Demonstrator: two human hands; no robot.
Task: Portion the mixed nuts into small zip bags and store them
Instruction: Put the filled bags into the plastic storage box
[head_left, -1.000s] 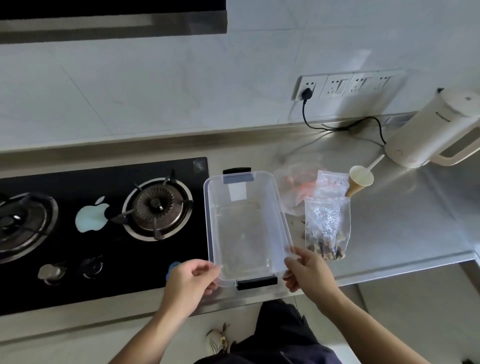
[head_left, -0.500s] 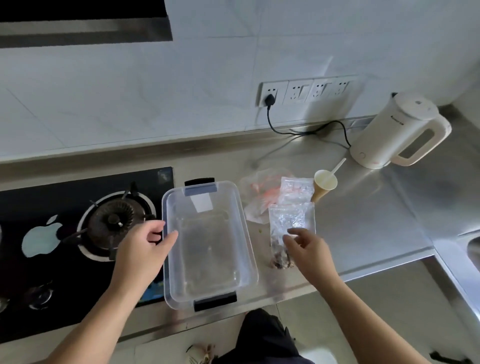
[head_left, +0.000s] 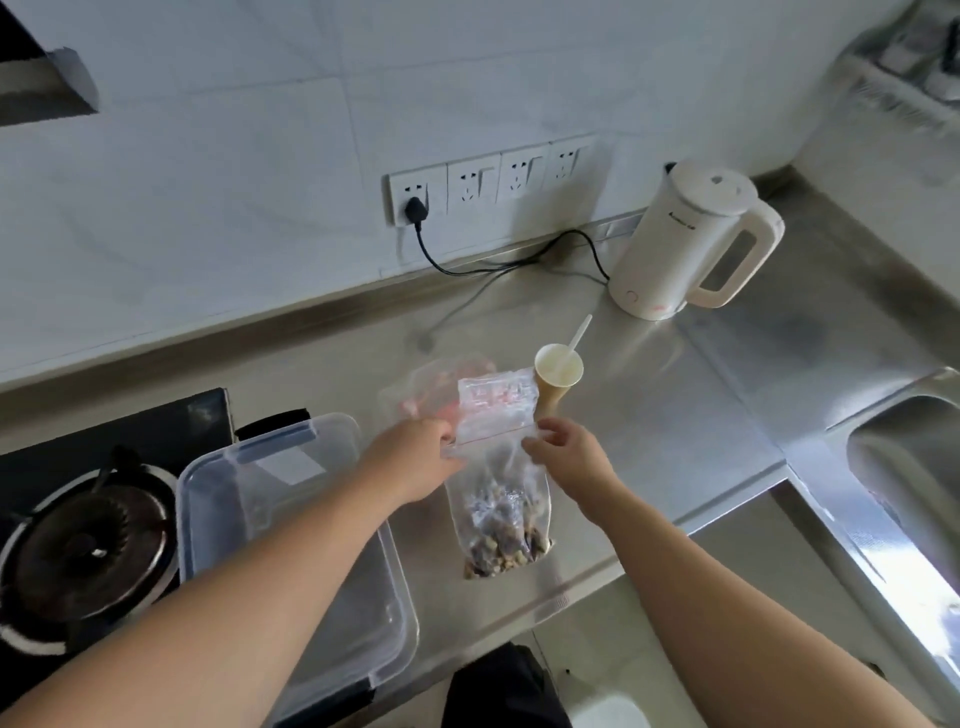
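A clear zip bag of mixed nuts (head_left: 501, 525) lies flat on the stainless tabletop (head_left: 649, 431), just right of the clear plastic storage box (head_left: 291, 540), with the nuts gathered at its near end. The left hand (head_left: 415, 457) has its grip pinched on the left corner of the bag's far, open edge; the right hand (head_left: 563, 457) meets the right corner of that edge with bent fingers, though I cannot tell whether its grip has closed on the plastic. Both forearms reach in from the near side, the left one crossing over the storage box. Just beyond the nut bag sits a stack of small empty zip bags (head_left: 496, 408) with red print, partly over a crumpled clear bag (head_left: 415, 387). A paper cup (head_left: 557, 376) holding a white plastic spoon (head_left: 577, 335) stands just right of that stack. Well behind the nut bag, a white electric kettle (head_left: 691, 239) stands by the wall. A gas burner (head_left: 85, 540) is left of the storage box.
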